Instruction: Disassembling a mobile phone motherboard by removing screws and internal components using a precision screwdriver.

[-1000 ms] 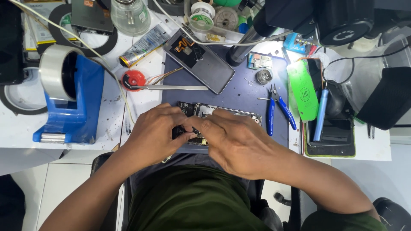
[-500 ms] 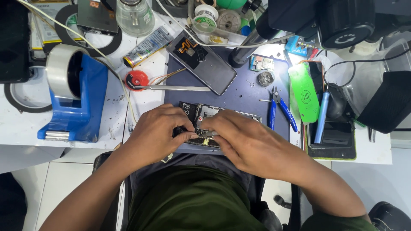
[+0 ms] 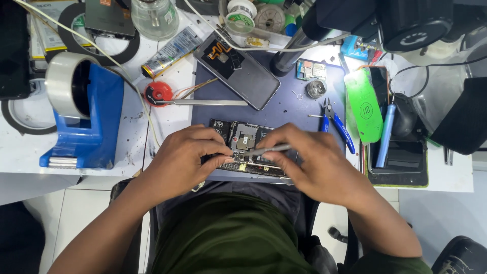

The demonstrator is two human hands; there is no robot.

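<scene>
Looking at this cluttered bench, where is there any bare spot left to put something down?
Bare patches are few: the purple mat between the back cover and the blue cutters, and white table below the tweezers, beside the blue tape dispenser. The far edge is crowded with jars and spools. Both hands cover the opened phone.

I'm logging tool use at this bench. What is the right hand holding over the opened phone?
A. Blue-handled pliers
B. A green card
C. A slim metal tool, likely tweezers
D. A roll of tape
C: the right hand pinches a slim metal tool over the opened phone, while the pliers, tape roll and green card lie untouched on the bench.
</scene>
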